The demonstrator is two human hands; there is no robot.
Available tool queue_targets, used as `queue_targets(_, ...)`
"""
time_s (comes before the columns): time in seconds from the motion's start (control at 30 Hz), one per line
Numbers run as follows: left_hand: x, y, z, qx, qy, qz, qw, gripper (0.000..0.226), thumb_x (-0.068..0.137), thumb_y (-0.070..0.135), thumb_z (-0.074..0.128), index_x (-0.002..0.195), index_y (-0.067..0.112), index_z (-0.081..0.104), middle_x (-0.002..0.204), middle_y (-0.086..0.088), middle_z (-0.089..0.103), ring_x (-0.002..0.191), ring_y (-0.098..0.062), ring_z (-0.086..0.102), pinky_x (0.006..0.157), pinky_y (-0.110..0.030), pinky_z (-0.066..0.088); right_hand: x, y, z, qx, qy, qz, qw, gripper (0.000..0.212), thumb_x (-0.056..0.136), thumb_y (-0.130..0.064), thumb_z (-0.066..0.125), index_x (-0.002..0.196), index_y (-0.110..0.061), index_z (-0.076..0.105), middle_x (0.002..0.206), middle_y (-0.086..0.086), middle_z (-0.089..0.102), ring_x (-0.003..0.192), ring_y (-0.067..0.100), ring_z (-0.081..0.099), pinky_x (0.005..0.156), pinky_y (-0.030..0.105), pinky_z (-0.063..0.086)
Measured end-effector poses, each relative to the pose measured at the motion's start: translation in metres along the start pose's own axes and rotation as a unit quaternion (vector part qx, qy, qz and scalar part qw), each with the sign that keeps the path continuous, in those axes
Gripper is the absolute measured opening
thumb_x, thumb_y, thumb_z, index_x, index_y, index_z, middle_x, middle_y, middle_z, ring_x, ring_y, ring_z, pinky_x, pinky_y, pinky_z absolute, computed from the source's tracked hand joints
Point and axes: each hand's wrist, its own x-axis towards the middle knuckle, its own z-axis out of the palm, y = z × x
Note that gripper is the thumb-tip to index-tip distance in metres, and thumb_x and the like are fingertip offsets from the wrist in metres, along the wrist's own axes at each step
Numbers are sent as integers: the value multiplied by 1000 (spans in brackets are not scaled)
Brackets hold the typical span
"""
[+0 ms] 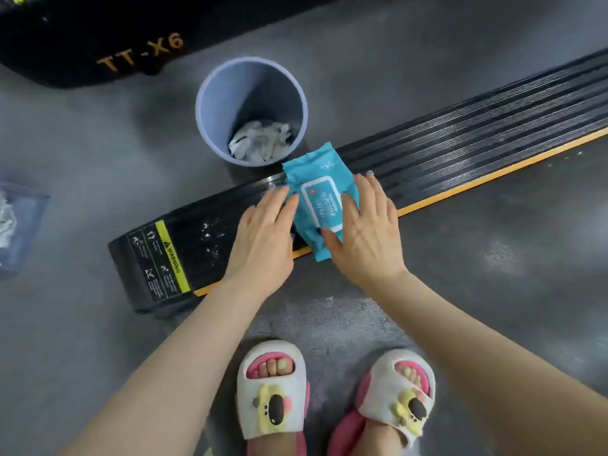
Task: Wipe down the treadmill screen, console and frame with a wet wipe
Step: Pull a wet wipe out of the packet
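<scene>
A blue wet wipe pack (311, 182) with a white label lies across the treadmill's black ribbed side rail (460, 153), next to its orange edge strip. My left hand (263, 232) touches the pack's left edge with nearly straight fingers. My right hand (365, 232) rests flat on the pack's right side, its fingers over the label and its thumb on the pack's lower part. No loose wipe is in either hand. The grey treadmill belt (493, 241) runs to the right, and the screen and console are out of view.
A grey-blue bin (214, 93) with crumpled used wipes (260, 139) stands on the floor just beyond the rail. A black machine marked TT-X6 (98, 37) lies at the top left. A clear bag (19, 225) sits at the left edge. My slippered feet (273, 390) stand on the belt.
</scene>
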Motion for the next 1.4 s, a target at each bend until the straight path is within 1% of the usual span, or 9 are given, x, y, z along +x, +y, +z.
queue_targets(0.23, 25, -29, 42, -8, -21, 29, 999, 66, 100, 7, 48, 159, 12, 20, 169, 0, 11, 156, -17, 3, 125, -44, 8, 17, -1, 50, -10, 19, 49, 999, 69, 82, -55, 67, 110, 7, 59, 148, 24, 41, 147, 39, 28, 111, 55, 37)
queue_targets(0.37, 30, -35, 49, -27, -17, 46, 998, 61, 103, 14, 43, 159, 13, 19, 169, 3, 9, 156, -16, -1, 125, -40, 2, 24, 6, 52, 38, 56, 43, 997, 56, 86, -52, 60, 97, 3, 60, 140, 21, 47, 146, 40, 29, 111, 52, 35)
queue_targets(0.5, 30, -37, 58, -23, 20, 46, 998, 67, 100, 48, 25, 157, 12, 29, 168, -1, 13, 156, -20, 4, 125, -48, 11, 41, 37, 44, 62, 87, -67, 992, 25, 92, -17, 50, 103, 1, 62, 135, 21, 51, 144, 41, 32, 109, 52, 32)
queue_targets(0.63, 30, -32, 68, -3, 51, 32, 998, 84, 90, 68, 33, 153, 13, 37, 167, -5, 18, 155, -27, 10, 120, -54, 15, 77, 57, 33, 21, 22, -242, 970, 48, 85, -13, 45, 131, -6, 58, 143, 14, 51, 145, 36, 32, 112, 55, 27)
queue_targets(0.77, 35, -35, 69, -20, 95, 31, 995, 83, 83, 57, 55, 152, 13, 39, 167, -5, 18, 154, -24, 8, 121, -52, 12, 92, 63, 30, -20, 1, -330, 944, 55, 85, -24, 35, 133, -11, 59, 142, 5, 55, 143, 30, 38, 115, 58, 21)
queue_targets(0.93, 32, -27, 64, -30, 214, -8, 976, 55, 77, 32, 74, 128, 14, 61, 145, -6, 49, 139, -25, 36, 107, -43, 26, 89, 79, 27, -81, 12, -326, 942, 65, 77, -36, 75, 134, -11, 57, 125, 13, 58, 137, 35, 43, 114, 70, 13)
queue_targets(1.0, 29, -26, 68, -37, 244, -5, 969, 39, 86, 28, 70, 122, 14, 65, 138, -3, 56, 135, -23, 43, 102, -42, 29, 88, 77, 26, -87, 19, -347, 933, 67, 79, -46, 68, 137, -13, 56, 129, 16, 55, 138, 37, 39, 114, 71, 12)
queue_targets(1.17, 23, -21, 81, -23, 145, -43, 988, 87, 77, 69, 58, 143, 11, 48, 149, -1, 48, 147, -21, 30, 109, -44, 25, 102, 64, 27, -102, -11, -438, 893, 62, 85, -53, 56, 135, -16, 59, 140, 10, 52, 145, 36, 31, 116, 69, 4)
queue_targets(1.4, 26, -26, 84, -8, 120, -41, 992, 101, 66, 65, 73, 147, 13, 44, 153, -1, 43, 151, -23, 21, 113, -55, 26, 129, 69, 21, -174, -45, -582, 793, 63, 94, -54, 57, 125, 1, 64, 133, 10, 56, 145, 31, 33, 119, 67, 12)
